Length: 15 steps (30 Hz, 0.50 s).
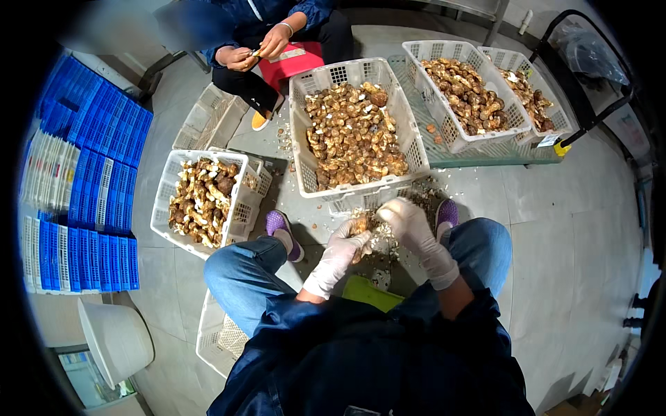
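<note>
White gloves cover both my hands, which meet above the floor between my knees. My left hand (338, 255) is closed round a brown mushroom (360, 226), its cap showing past the fingers. Close beside it, my right hand (411, 227) is curled shut; whatever its fingers hold is hidden. Pale trimmings (383, 244) lie scattered on the floor below. Just ahead stands a large white crate (300, 166) full of brown mushrooms (354, 135). To the left, a smaller white crate (161, 208) holds mushrooms with longer pale stems (201, 201).
Two more mushroom crates (454, 142) rest on a green pallet (479, 158) at far right, beside a black-handled cart (590, 114). Blue crates (104, 180) are stacked at left. Across from me, a person's hands (260, 52) hold a small piece. A green seat (371, 294) is under me.
</note>
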### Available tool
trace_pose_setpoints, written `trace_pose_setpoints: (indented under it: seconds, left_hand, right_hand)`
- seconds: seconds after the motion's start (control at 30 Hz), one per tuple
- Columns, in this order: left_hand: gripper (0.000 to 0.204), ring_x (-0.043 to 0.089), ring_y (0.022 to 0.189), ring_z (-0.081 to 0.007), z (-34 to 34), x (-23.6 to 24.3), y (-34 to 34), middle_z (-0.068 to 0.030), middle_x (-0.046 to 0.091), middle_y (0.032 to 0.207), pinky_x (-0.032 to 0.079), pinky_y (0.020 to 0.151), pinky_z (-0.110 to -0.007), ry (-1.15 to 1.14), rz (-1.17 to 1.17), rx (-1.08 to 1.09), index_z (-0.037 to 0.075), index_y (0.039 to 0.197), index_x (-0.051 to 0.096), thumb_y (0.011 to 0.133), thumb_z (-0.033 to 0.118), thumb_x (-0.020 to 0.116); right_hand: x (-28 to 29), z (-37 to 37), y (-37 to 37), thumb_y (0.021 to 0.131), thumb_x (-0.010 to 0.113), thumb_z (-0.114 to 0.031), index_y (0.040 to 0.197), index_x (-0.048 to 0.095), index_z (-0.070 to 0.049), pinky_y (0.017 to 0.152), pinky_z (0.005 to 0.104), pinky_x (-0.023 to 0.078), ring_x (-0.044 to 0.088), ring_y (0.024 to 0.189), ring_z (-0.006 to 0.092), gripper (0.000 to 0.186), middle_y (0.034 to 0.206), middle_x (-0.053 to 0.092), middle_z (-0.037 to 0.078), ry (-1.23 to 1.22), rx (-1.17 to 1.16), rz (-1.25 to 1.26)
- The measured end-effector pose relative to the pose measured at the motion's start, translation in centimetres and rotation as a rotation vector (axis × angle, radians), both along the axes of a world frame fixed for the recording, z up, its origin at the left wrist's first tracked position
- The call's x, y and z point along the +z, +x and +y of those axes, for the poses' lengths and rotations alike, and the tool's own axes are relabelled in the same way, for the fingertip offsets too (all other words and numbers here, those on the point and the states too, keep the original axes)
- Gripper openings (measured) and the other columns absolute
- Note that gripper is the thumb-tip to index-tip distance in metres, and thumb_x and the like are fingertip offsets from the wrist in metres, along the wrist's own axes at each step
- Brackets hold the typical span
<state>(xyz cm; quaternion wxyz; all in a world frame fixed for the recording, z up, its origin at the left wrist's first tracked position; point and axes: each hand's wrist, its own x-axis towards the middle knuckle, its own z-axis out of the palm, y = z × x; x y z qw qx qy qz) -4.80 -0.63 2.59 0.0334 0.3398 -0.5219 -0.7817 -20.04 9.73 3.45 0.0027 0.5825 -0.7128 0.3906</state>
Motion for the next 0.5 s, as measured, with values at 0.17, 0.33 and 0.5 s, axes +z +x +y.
trace_pose_setpoints:
  seconds: [0.17, 0.33, 0.5]
  left_hand:
    - [0.018, 0.058, 0.059, -0.0146, 0.1, 0.7, 1.5, -0.006, 0.06, 0.077, 0.047, 0.055, -0.024, 0.162, 0.024, 0.018, -0.001, 0.099, 0.056, 0.083, 0.005, 0.056]
    - [0.026, 0.061, 0.066, -0.0179, 0.5, 1.3, 1.6, -0.0076, 0.06, 0.08, 0.05, 0.06, -0.025, 0.228, 0.069, 0.037, -0.001, 0.104, 0.053, 0.078, 0.002, 0.058]
    - [0.033, 0.062, 0.074, -0.0218, -0.1, 0.2, 2.5, -0.0112, 0.061, 0.09, 0.051, 0.067, -0.03, 0.392, 0.075, 0.096, -0.003, 0.109, 0.052, 0.077, -0.001, 0.058]
  right_hand:
    - [-3.0, -0.7, 1.3, 0.075, 0.059, -0.011, 0.072, 0.059, -0.004, 0.058, 0.0335, 0.045, 0.055, 0.063, 0.0257, 0.007, 0.068, 0.057, 0.013, -0.077, -0.132, -0.292]
    - [-1.3, -0.9, 2.7, 0.076, 0.055, -0.008, 0.069, 0.058, -0.002, 0.056, 0.0354, 0.045, 0.054, 0.058, 0.0255, 0.009, 0.063, 0.055, 0.013, -0.129, 0.026, -0.437]
    - [0.0, -0.5, 3.1, 0.075, 0.05, 0.0, 0.077, 0.062, -0.001, 0.055, 0.0343, 0.045, 0.053, 0.056, 0.027, 0.012, 0.061, 0.053, 0.014, -0.081, 0.099, -0.534]
